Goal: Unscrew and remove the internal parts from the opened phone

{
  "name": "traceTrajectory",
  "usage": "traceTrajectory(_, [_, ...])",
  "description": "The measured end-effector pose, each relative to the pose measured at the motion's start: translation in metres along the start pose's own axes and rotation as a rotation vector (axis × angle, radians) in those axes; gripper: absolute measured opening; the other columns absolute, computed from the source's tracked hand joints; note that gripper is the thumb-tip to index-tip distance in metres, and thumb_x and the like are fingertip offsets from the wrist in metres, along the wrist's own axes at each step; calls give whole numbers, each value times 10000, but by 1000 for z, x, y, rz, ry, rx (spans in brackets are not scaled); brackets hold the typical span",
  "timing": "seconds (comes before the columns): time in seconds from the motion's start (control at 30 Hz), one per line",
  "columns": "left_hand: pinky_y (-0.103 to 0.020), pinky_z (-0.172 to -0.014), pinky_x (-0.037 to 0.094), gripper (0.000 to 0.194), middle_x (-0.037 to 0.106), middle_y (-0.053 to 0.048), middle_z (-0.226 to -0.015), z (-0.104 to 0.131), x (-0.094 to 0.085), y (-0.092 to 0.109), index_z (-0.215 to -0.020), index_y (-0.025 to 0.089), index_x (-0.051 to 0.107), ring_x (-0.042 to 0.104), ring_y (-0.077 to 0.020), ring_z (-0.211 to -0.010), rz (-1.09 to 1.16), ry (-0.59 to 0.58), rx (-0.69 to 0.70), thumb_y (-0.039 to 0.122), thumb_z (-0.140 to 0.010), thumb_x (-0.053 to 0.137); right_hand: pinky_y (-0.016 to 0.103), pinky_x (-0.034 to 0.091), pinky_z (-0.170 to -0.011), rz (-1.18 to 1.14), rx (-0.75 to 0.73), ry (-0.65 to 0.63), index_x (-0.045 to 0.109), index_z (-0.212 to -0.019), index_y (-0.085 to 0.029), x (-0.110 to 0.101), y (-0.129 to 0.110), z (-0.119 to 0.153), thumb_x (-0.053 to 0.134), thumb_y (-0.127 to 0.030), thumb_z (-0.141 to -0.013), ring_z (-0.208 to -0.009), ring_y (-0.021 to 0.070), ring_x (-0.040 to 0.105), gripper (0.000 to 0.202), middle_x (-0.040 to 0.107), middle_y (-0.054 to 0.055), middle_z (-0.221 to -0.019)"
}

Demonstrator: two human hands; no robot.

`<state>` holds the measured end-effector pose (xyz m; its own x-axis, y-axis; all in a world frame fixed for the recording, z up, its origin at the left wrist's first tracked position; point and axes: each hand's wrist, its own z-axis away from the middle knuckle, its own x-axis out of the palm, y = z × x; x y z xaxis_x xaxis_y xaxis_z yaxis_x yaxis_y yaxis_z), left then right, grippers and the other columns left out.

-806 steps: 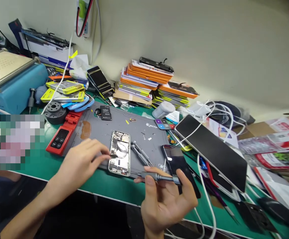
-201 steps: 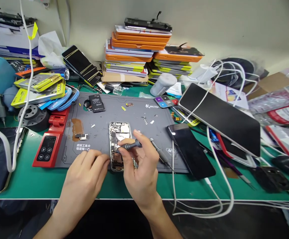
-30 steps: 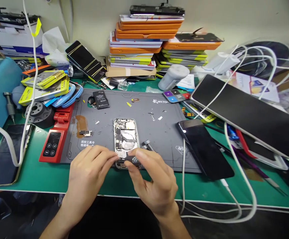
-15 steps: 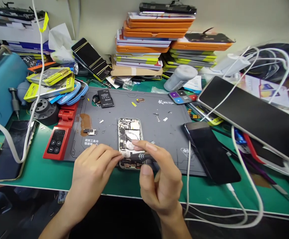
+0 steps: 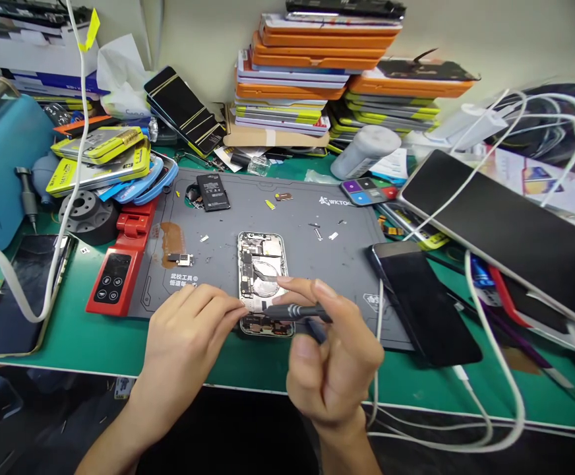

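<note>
An opened phone point(image 5: 266, 264) with its inner parts bare lies upright on the grey mat. At its lower left edge is my left hand point(image 5: 188, 336), thumb and fingertips pinched together; whatever is between them is too small to make out. My right hand point(image 5: 337, 349) holds a dark grey screwdriver point(image 5: 297, 313) with light rings, lying sideways over the phone's lower part. Its front end points left toward my left fingertips. The right index and another finger reach forward over the phone's right side, and the thumb is bent below the screwdriver.
On the mat point(image 5: 228, 264) lie a battery point(image 5: 213, 192), a small metal part point(image 5: 182, 259) and loose bits. A red device point(image 5: 112, 280) borders the left. To the right are a dark phone point(image 5: 423, 303), white cables point(image 5: 495, 343) and a large screen point(image 5: 505, 224). Stacked boxes point(image 5: 327, 49) stand behind.
The right hand has shifted slightly right, and the screwdriver now shows more of its length, lying flatter. The left hand keeps its pinch at the phone's edge. The view has shifted slightly.
</note>
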<state>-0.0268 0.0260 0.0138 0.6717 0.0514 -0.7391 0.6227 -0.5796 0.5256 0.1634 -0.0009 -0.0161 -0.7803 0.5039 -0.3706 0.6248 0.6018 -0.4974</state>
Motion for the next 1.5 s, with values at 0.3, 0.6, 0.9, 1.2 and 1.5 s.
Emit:
traceTrajectory(0.3, [-320, -763, 498, 144, 793, 21, -982, 1, -2, -3, -1075, 237, 783, 671, -157, -834, 34, -6, 31, 247, -1124, 648, 345, 756, -744, -87, 52, 74, 474, -1637, -236, 0, -7, -8, 711, 11, -949, -898, 193, 825, 769, 783, 56, -1070])
traceTrajectory(0.6, [-311, -776, 485, 132, 767, 0, -978, 0, -1, -4, -1033, 201, 717, 685, -162, -830, 51, -12, 17, 254, -1129, 644, 333, 747, -728, -99, 144, 278, 474, -1593, -291, 2, -13, -9, 654, -112, -1051, -850, 178, 808, 599, 764, 36, -1026])
traceTrajectory(0.9, [-291, -854, 523, 103, 800, 23, -1033, 3, 0, -9, -1116, 240, 743, 727, -151, -895, 92, 47, 85, 235, -1129, 641, 318, 739, -764, -183, 125, 79, 420, -1606, -314, 6, -12, -8, 614, -100, -1073, -971, 178, 815, 606, 765, 59, -1121])
traceTrajectory(1.2, [-278, -796, 504, 185, 746, 25, -975, 7, 6, -12, -1035, 235, 648, 719, -143, -842, 48, 70, -31, 310, -1174, 551, 351, 671, -746, -219, 351, 354, 558, -1446, -336, -5, -23, -15, 437, -181, -1133, -725, 140, 708, 369, 680, -22, -912])
traceTrajectory(1.5, [-276, -680, 490, 336, 690, 24, -898, 5, 10, -15, -983, 238, 593, 665, -139, -715, -11, 56, -58, 361, -1215, 384, 258, 516, -616, 188, 515, -427, 742, -1100, -275, -20, -27, -32, 601, -360, -1106, -652, 156, 738, 165, 825, -18, -881])
